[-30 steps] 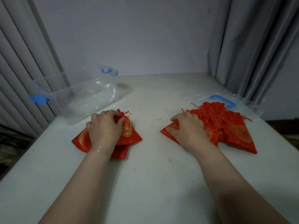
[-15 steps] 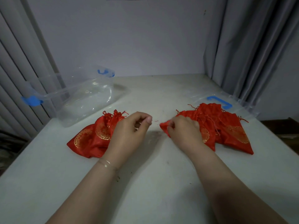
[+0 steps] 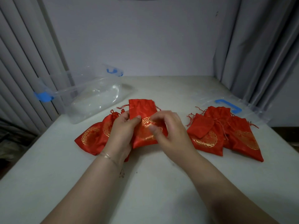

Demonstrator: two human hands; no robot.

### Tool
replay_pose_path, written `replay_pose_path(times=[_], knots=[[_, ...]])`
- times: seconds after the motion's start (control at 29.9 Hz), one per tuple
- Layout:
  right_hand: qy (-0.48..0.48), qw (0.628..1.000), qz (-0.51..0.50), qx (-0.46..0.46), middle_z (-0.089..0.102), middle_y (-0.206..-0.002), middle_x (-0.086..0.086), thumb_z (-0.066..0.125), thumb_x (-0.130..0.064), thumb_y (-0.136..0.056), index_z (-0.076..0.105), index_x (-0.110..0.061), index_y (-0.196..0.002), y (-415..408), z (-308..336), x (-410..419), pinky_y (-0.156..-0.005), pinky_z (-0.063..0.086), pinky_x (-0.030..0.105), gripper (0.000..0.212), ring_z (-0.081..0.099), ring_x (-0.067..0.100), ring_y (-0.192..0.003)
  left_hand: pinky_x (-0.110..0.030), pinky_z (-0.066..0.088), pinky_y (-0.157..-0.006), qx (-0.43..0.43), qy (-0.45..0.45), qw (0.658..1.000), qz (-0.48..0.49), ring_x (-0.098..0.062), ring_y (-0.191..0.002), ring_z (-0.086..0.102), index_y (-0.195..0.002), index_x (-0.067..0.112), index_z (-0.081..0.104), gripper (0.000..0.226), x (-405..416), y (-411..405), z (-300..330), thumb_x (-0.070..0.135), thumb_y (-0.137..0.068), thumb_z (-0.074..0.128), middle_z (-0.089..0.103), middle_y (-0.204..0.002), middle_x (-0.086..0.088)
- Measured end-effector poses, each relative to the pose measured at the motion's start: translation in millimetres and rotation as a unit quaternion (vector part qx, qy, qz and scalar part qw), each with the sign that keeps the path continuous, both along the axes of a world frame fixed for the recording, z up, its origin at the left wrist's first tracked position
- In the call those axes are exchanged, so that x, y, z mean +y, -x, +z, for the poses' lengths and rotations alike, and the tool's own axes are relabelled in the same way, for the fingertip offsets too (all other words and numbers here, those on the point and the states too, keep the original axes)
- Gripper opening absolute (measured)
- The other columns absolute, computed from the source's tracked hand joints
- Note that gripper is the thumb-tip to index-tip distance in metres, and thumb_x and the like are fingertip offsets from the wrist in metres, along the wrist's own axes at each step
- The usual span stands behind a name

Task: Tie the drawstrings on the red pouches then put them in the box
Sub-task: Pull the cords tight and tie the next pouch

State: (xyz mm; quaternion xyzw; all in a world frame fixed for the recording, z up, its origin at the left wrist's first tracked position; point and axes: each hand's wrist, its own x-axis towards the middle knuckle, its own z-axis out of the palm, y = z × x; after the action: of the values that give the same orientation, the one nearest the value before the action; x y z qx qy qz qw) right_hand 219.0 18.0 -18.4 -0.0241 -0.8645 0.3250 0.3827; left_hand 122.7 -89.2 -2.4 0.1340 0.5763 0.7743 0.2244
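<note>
A red pouch (image 3: 142,109) with gold print is held up over the middle of the table, its mouth pointing away from me and its drawstrings loose at both sides. My left hand (image 3: 121,135) grips its left edge, thumb on the front. My right hand (image 3: 168,131) pinches its right side over the gold pattern. Tied red pouches (image 3: 93,138) lie in a small pile to the left, behind my left hand. A pile of untied pouches (image 3: 226,135) lies to the right. The clear plastic box (image 3: 90,97) with blue clips stands at the far left.
The box's clear lid (image 3: 229,105) with a blue handle lies flat at the far right, partly under the right pile. Grey curtains hang on both sides and a wall stands behind. The white table (image 3: 145,183) reaches toward me.
My right hand took one pouch off the right pile and brought it to the middle. My left hand left the left pile and now holds that pouch too.
</note>
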Motion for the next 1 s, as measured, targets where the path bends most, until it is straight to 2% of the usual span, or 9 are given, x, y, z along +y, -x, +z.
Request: replay_pose_path(times=[0.13, 0.23, 0.3, 0.37, 0.43, 0.54, 0.67, 0.8, 1.0], knots=[[0.134, 0.981, -0.133, -0.034, 0.058, -0.093, -0.005, 0.040, -0.046, -0.095, 0.056, -0.021, -0.093, -1.6, 1.9, 10.6, -0.081, 0.043, 0.030, 0.030, 0.054, 0.012, -0.091, -0.030, 0.058, -0.070, 0.009, -0.011, 0.999, -0.046, -0.022, -0.079, 0.069, -0.114, 0.005, 0.060, 0.026, 2.3, -3.6, 2.3, -0.004, -0.091, 0.051, 0.071, -0.093, -0.012], [0.259, 0.956, -0.096, -0.103, 0.060, -0.072, 0.008, 0.037, -0.055, -0.093, 0.054, -0.010, -0.073, 0.5, 0.9, 22.4, -0.070, 0.046, 0.040, 0.053, 0.057, 0.018, -0.072, -0.033, 0.057, -0.076, 0.013, -0.005, 0.996, -0.093, -0.025, -0.085, 0.069, -0.116, 0.006, 0.060, 0.028, 4.7, -10.6, 0.4, -0.003, -0.092, 0.050, 0.072, -0.096, -0.012], [0.343, 0.935, -0.051, -0.078, 0.066, -0.073, 0.010, 0.042, -0.054, -0.093, 0.061, -0.007, -0.076, 1.4, 0.5, 24.8, -0.068, 0.051, 0.037, 0.053, 0.063, 0.018, -0.070, -0.039, 0.055, -0.086, 0.012, -0.004, 0.992, -0.122, -0.031, -0.098, 0.068, -0.116, 0.006, 0.062, 0.024, 5.7, -14.3, -2.2, 0.010, -0.095, 0.050, 0.071, -0.105, -0.015], [0.364, 0.929, -0.053, -0.037, 0.050, -0.054, -0.001, 0.050, -0.040, -0.094, 0.050, -0.009, -0.062, 0.9, 0.7, 24.8, -0.054, 0.038, 0.029, 0.045, 0.047, 0.011, -0.051, -0.041, 0.051, -0.093, 0.015, 0.008, 0.991, -0.135, -0.029, -0.105, 0.066, -0.111, 0.007, 0.067, 0.037, 9.2, -16.6, -4.5, 0.034, -0.098, 0.045, 0.070, -0.110, -0.015], [0.406, 0.913, -0.035, -0.022, 0.043, -0.059, 0.005, 0.061, -0.037, -0.089, 0.048, 0.000, -0.064, 1.3, 0.2, 24.3, -0.058, 0.033, 0.029, 0.046, 0.040, 0.017, -0.056, -0.041, 0.051, -0.092, 0.005, 0.046, 0.994, -0.096, -0.024, -0.097, 0.070, -0.096, 0.015, 0.074, 0.049, 12.3, -14.6, -5.2, 0.050, -0.095, 0.041, 0.074, -0.101, -0.009], [0.481, 0.876, -0.010, -0.019, 0.056, -0.082, 0.013, 0.066, -0.044, -0.078, 0.062, 0.002, -0.083, 2.7, 1.1, 21.0, -0.075, 0.043, 0.039, 0.047, 0.052, 0.023, -0.078, -0.042, 0.051, -0.091, -0.005, 0.065, 0.996, -0.066, -0.024, -0.091, 0.070, -0.089, 0.019, 0.075, 0.044, 12.3, -11.3, -6.5, 0.048, -0.097, 0.042, 0.075, -0.093, -0.002], [0.532, 0.847, -0.011, 0.023, 0.073, -0.092, 0.009, 0.059, -0.032, -0.091, 0.072, -0.014, -0.081, 1.7, 3.1, 23.1, -0.089, 0.053, 0.041, 0.025, 0.068, 0.024, -0.090, -0.037, 0.050, -0.077, 0.050, 0.077, 0.994, -0.056, -0.017, -0.068, 0.064, -0.084, 0.012, 0.070, 0.036, 7.5, -16.1, -2.4, 0.033, -0.099, 0.044, 0.068, -0.065, 0.003], [0.505, 0.860, -0.060, 0.042, 0.071, -0.099, 0.016, 0.055, -0.035, -0.093, 0.074, -0.015, -0.089, 1.7, 0.5, 32.3, -0.094, 0.050, 0.051, 0.028, 0.067, 0.027, -0.092, -0.044, 0.055, -0.072, 0.234, 0.169, 0.957, 0.004, -0.022, -0.072, 0.069, -0.077, 0.007, 0.066, 0.039, 4.0, -12.0, -5.7, 0.028, -0.100, 0.043, 0.071, -0.071, 0.001], [0.473, 0.869, -0.141, 0.042, 0.066, -0.061, -0.002, 0.043, -0.034, -0.098, 0.060, -0.020, -0.072, 4.9, -2.8, 50.1, -0.056, 0.046, 0.031, 0.034, 0.059, 0.017, -0.055, -0.032, 0.054, -0.085, 0.268, 0.040, 0.962, -0.029, -0.012, -0.102, 0.066, -0.069, 0.006, 0.060, 0.038, 0.9, -13.0, -2.1, 0.018, -0.100, 0.042, 0.074, -0.099, 0.001]])
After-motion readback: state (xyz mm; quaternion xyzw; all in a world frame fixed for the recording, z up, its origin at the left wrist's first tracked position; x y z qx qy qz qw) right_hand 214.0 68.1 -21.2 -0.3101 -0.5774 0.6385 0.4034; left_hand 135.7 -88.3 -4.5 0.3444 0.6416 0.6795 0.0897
